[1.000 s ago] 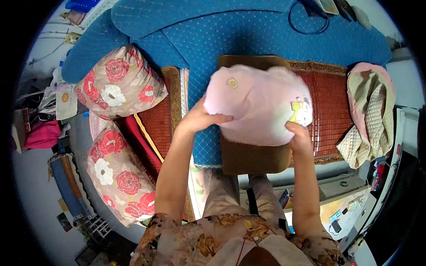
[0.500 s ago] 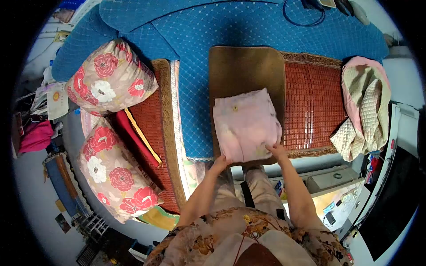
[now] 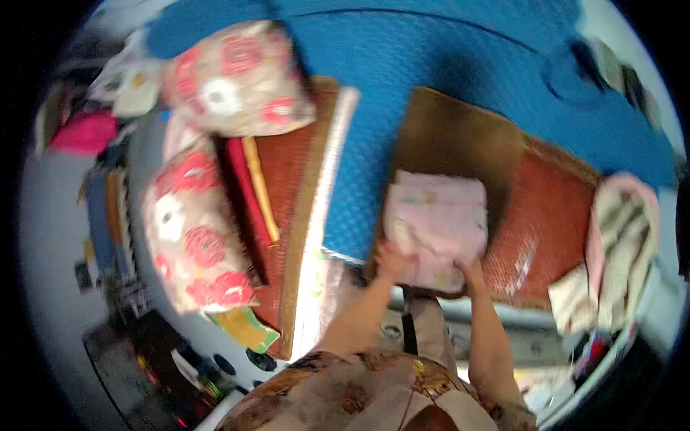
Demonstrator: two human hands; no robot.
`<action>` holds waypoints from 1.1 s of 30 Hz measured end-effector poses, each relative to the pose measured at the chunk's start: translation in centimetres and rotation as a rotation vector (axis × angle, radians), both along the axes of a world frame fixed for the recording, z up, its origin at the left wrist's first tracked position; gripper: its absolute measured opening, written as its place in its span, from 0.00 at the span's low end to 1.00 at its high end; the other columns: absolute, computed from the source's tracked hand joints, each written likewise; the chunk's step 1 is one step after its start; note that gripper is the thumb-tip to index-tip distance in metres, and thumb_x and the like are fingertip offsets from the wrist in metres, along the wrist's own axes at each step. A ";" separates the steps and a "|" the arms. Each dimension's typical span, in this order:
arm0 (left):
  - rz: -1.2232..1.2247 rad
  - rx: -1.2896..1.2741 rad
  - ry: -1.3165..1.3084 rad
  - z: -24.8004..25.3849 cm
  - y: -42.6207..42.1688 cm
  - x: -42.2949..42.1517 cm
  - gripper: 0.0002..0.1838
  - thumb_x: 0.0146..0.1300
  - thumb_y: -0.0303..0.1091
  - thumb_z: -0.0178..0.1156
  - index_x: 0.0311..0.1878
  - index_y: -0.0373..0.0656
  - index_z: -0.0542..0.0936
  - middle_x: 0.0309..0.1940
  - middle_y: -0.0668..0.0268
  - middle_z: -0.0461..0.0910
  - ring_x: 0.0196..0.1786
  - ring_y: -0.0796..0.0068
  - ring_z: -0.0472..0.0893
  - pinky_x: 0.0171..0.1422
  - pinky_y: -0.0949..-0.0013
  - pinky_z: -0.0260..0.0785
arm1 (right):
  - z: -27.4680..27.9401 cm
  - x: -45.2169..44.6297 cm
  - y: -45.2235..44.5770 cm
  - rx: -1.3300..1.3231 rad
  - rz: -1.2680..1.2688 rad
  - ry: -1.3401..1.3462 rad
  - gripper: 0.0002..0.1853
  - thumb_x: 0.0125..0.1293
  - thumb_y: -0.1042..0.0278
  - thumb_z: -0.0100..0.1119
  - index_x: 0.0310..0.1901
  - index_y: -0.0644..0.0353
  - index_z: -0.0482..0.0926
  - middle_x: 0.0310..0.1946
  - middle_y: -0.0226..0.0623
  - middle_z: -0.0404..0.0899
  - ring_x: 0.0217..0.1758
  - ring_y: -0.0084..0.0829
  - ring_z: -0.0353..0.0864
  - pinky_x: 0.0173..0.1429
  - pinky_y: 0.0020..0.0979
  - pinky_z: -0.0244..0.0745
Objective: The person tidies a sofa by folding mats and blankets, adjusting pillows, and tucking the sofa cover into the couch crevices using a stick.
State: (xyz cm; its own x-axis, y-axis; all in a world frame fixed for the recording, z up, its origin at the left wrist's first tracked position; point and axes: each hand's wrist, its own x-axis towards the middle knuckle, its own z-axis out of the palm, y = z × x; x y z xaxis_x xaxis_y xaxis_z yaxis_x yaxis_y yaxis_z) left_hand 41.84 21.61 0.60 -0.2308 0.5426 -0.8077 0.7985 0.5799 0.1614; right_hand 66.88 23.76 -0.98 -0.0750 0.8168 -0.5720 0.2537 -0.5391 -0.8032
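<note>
Pink cloth (image 3: 438, 212): lying folded on the brown mat (image 3: 460, 136), at the mat's 6 o'clock end, near the sofa's front edge.
Left hand (image 3: 394, 260): resting on the cloth's 8 o'clock corner; blur is hiding whether the fingers are pinching or just pressing.
Right hand (image 3: 471, 276): touching the cloth's 5 o'clock corner, well apart from the left; can't tell if it is clamping.
Around the cloth: red slatted mat (image 3: 539, 223) lying at 3 o'clock, quilted cloth (image 3: 624, 251) heaping beyond it; flowered cushions (image 3: 241, 75) sitting at 9 and 10 o'clock.
Slip risk: the stack is sitting close to the front edge; a pull toward 6 o'clock could drag it off.
Fold risk: loose layers; uneven grip could be skewing or opening them.
</note>
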 end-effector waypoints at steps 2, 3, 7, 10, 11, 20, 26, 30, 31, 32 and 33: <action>-0.100 0.516 0.248 -11.9 -3.1 2.6 0.65 0.41 0.67 0.61 0.68 0.30 0.37 0.68 0.43 0.42 0.70 0.44 0.43 0.71 0.51 0.43 | -1.6 -2.1 1.4 0.049 0.099 0.090 0.34 0.52 0.64 0.65 0.60 0.66 0.63 0.55 0.39 0.68 0.57 0.34 0.66 0.60 0.32 0.61; 0.368 0.238 -0.127 -2.1 0.4 2.4 0.61 0.42 0.58 0.67 0.66 0.28 0.43 0.66 0.43 0.52 0.68 0.50 0.53 0.67 0.57 0.53 | -2.1 -2.0 -0.1 0.034 0.099 0.144 0.35 0.52 0.64 0.65 0.61 0.66 0.62 0.57 0.41 0.67 0.59 0.35 0.65 0.62 0.33 0.60; 0.845 0.049 -0.801 0.7 1.7 1.4 0.47 0.41 0.45 0.71 0.61 0.29 0.59 0.57 0.51 0.67 0.57 0.60 0.70 0.59 0.64 0.64 | 2.1 -1.8 0.2 -0.312 -0.067 0.315 0.31 0.53 0.65 0.62 0.59 0.66 0.65 0.53 0.39 0.71 0.54 0.35 0.70 0.58 0.33 0.64; 0.835 -0.096 -1.000 1.7 2.5 -1.1 0.44 0.42 0.43 0.70 0.59 0.30 0.62 0.55 0.52 0.69 0.54 0.61 0.72 0.58 0.64 0.65 | 5.6 -2.7 1.4 -0.364 -0.130 0.391 0.29 0.54 0.65 0.60 0.57 0.67 0.66 0.51 0.38 0.73 0.51 0.35 0.73 0.56 0.33 0.66; 0.822 -0.112 -1.041 2.4 2.8 -2.1 0.43 0.43 0.42 0.70 0.59 0.30 0.62 0.54 0.53 0.70 0.54 0.62 0.72 0.58 0.64 0.65 | 6.1 -3.1 1.4 -0.299 -0.120 0.404 0.30 0.54 0.65 0.60 0.57 0.68 0.66 0.51 0.38 0.73 0.51 0.35 0.73 0.57 0.33 0.66; 0.877 0.091 -1.098 16.1 0.7 -25.3 0.33 0.45 0.36 0.68 0.54 0.32 0.69 0.49 0.56 0.75 0.47 0.66 0.76 0.54 0.66 0.68 | 21.9 -20.9 4.8 -0.095 0.109 0.439 0.36 0.55 0.61 0.61 0.62 0.67 0.58 0.57 0.40 0.67 0.59 0.34 0.66 0.62 0.32 0.61; 1.224 0.594 -0.675 40.4 3.8 -42.8 0.23 0.55 0.40 0.58 0.53 0.39 0.74 0.49 0.58 0.76 0.50 0.63 0.75 0.53 0.63 0.69 | 25.4 -25.9 3.7 -0.067 0.216 0.252 0.38 0.56 0.67 0.61 0.67 0.59 0.53 0.63 0.48 0.58 0.67 0.40 0.57 0.65 0.38 0.59; 1.416 1.084 -0.656 45.5 6.9 -55.8 0.27 0.51 0.37 0.61 0.53 0.33 0.72 0.48 0.53 0.75 0.49 0.61 0.75 0.54 0.64 0.68 | 26.5 -22.9 -1.5 -0.225 0.077 0.062 0.35 0.55 0.64 0.62 0.64 0.59 0.59 0.56 0.45 0.68 0.59 0.37 0.67 0.59 0.36 0.64; 1.357 1.176 -0.590 45.6 8.1 -60.0 0.29 0.50 0.39 0.61 0.53 0.33 0.70 0.48 0.53 0.74 0.50 0.61 0.75 0.55 0.63 0.68 | 27.5 -22.4 -2.7 -0.251 0.060 -0.012 0.34 0.56 0.64 0.62 0.63 0.60 0.61 0.55 0.43 0.69 0.57 0.36 0.69 0.57 0.36 0.66; 1.377 1.310 -0.823 44.0 9.1 -65.2 0.28 0.50 0.37 0.61 0.53 0.33 0.70 0.48 0.54 0.74 0.50 0.60 0.75 0.54 0.63 0.69 | 28.6 -21.8 -4.1 -0.279 0.041 -0.086 0.32 0.56 0.63 0.62 0.62 0.60 0.63 0.54 0.42 0.71 0.55 0.35 0.71 0.55 0.36 0.67; 1.236 1.440 -0.966 44.6 10.7 -69.1 0.27 0.50 0.34 0.61 0.54 0.32 0.69 0.48 0.55 0.74 0.49 0.61 0.75 0.53 0.62 0.70 | 29.2 -20.7 -5.6 -0.313 0.034 -0.122 0.31 0.56 0.63 0.62 0.61 0.60 0.64 0.53 0.41 0.72 0.53 0.34 0.72 0.52 0.35 0.69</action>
State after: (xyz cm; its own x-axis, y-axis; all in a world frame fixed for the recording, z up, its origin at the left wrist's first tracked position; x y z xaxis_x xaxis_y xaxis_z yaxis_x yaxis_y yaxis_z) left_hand -27.25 32.30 45.25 -0.7351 0.6666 -0.1233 -0.3878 -0.2643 0.8831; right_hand 46.18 18.17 28.20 -0.0144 0.5985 -0.8010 0.3596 -0.7444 -0.5626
